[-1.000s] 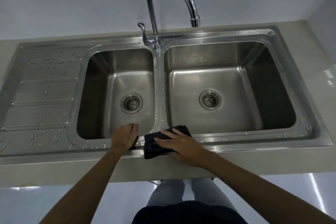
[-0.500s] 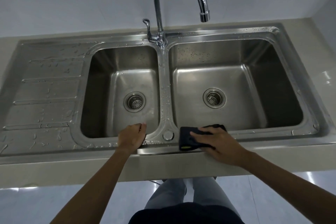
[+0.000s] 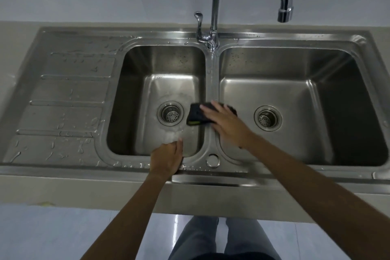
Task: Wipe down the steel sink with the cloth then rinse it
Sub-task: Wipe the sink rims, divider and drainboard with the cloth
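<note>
Presently the right hand presses the cloth, fingers flat, on the divider of the steel sink, left hand curled over its front rim; firm, overlapping strokes are advised.

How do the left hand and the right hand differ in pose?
The left hand curls over the sink rim; the right hand lies flat, fingers straight. The left hand holds bare steel; the right hand presses the cloth on the divider. Both are bare.
</note>
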The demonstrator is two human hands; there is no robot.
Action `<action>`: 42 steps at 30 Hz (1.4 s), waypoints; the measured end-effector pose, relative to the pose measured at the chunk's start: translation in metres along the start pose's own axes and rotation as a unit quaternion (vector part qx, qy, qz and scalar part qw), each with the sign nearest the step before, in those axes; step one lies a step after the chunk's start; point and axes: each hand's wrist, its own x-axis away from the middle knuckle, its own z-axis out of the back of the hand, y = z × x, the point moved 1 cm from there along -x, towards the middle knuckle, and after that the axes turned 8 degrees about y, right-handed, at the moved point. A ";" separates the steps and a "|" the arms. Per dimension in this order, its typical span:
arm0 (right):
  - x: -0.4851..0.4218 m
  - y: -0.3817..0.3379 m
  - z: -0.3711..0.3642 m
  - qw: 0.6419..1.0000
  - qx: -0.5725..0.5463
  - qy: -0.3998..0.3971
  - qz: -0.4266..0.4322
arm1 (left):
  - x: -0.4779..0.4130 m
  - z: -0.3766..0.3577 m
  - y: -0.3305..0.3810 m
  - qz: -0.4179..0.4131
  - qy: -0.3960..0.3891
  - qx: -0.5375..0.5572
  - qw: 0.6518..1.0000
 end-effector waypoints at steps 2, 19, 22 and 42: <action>-0.034 0.013 0.010 0.999 0.015 0.017 -0.037 | 0.001 0.001 0.000 -0.011 0.000 -0.008 1.000; 0.062 -0.055 -0.008 0.999 0.034 0.006 0.025 | 0.001 0.011 -0.017 0.039 0.076 -0.011 0.996; 0.098 -0.069 -0.019 0.999 0.010 0.014 0.036 | -0.002 0.010 -0.022 0.032 0.068 0.026 0.997; 0.136 -0.044 0.018 0.996 -0.058 0.057 -0.026 | -0.005 0.007 -0.027 0.016 -0.001 0.019 1.000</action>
